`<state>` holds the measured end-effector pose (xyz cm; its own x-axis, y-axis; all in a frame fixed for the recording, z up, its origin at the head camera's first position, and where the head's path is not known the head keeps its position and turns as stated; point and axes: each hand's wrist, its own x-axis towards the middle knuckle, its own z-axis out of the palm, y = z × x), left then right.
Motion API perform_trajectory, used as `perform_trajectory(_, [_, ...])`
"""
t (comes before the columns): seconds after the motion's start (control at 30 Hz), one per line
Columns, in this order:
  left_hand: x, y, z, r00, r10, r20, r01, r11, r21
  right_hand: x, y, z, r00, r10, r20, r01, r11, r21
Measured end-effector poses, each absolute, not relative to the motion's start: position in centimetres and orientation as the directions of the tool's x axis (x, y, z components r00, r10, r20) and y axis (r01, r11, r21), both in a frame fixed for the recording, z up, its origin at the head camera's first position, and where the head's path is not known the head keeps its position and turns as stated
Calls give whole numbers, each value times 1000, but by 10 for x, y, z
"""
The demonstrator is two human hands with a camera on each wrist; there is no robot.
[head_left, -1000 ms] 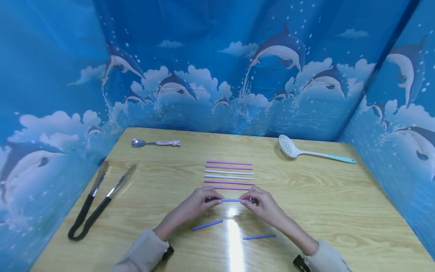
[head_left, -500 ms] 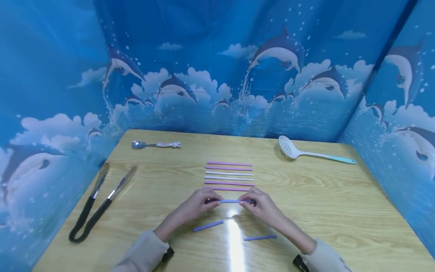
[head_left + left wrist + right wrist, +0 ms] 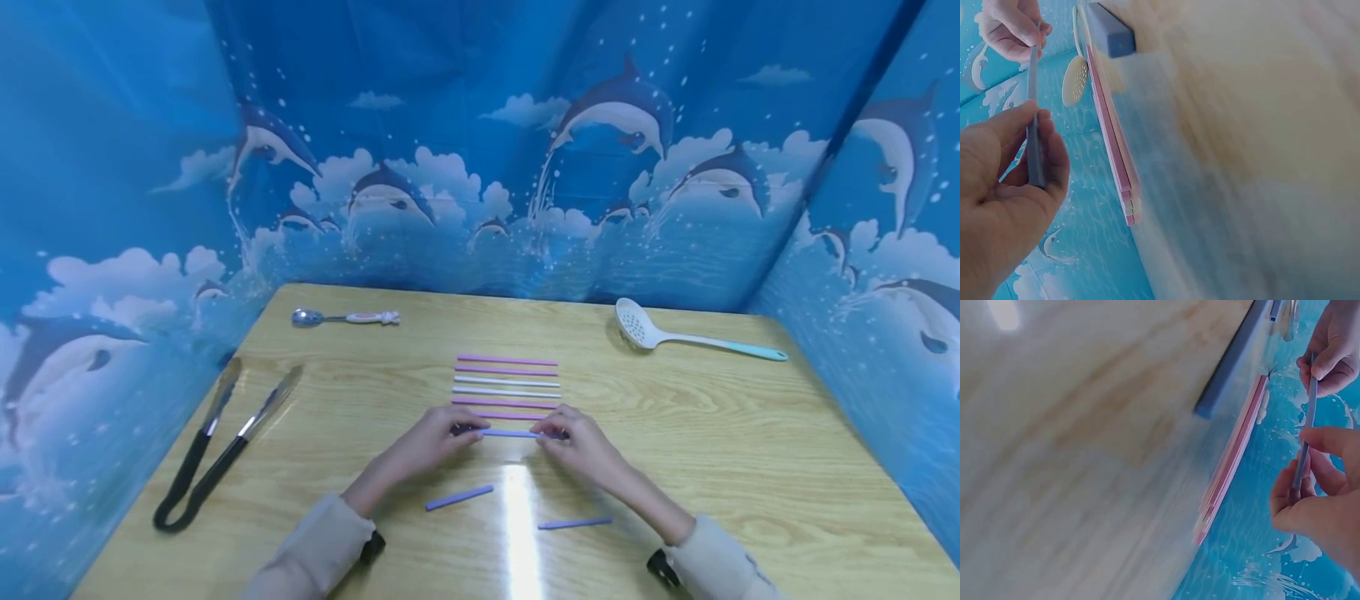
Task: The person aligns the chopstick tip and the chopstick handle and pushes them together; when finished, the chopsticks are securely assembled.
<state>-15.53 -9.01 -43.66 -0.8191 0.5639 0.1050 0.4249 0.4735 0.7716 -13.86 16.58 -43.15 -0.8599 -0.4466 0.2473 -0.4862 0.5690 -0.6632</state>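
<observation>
My left hand [image 3: 431, 440] and right hand [image 3: 583, 443] each pinch one end of a slim blue-purple stick [image 3: 510, 433]. It runs level between them, just on the near side of a row of pink sticks [image 3: 507, 361] and white sticks [image 3: 507, 381]. From the left wrist view, the held stick [image 3: 1034, 147] appears raised off the table, gripped between thumb and fingers. The right wrist view has the same stick [image 3: 1307, 440] spanning both hands. Two more blue-purple sticks lie nearer to me: one by the left forearm [image 3: 459, 498], another by the right forearm [image 3: 574, 524].
Black-handled tongs [image 3: 197, 487] lie spread at the left of the wooden table [image 3: 720, 467]. A small spoon [image 3: 363, 317] rests at the back left, and a white skimmer [image 3: 637, 325] with a turquoise handle end at the back right. A dolphin-printed curtain [image 3: 465, 233] borders the table.
Both hands have shifted slightly forward with the held stick, nearer the row. They now stand a little farther apart along it. The other sticks and utensils have stayed put.
</observation>
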Motion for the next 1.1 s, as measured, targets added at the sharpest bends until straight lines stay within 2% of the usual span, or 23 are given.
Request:
perform_trajectory(0.13, [-159,-93,-439,-820,561,116,441,489,753,-142,167,-433,-862,-442,247,-487,593,-641])
perform_trajectory(0.37, [-166,-100,-445,-871,489,50,363,571,736,-150,170,-438,-865,-451,218,-484,641,-595])
perform_trajectory(0.63, [-170,-99,-450,-859,511,35,391,610,689,-158,170,-450,-867,-458,195,-476,650,-592])
perform_trajectory(1.1, [-169,-91,-450,-895,446,2,345,690,637,-160,167,-454,-869,-446,216,-485,679,-551])
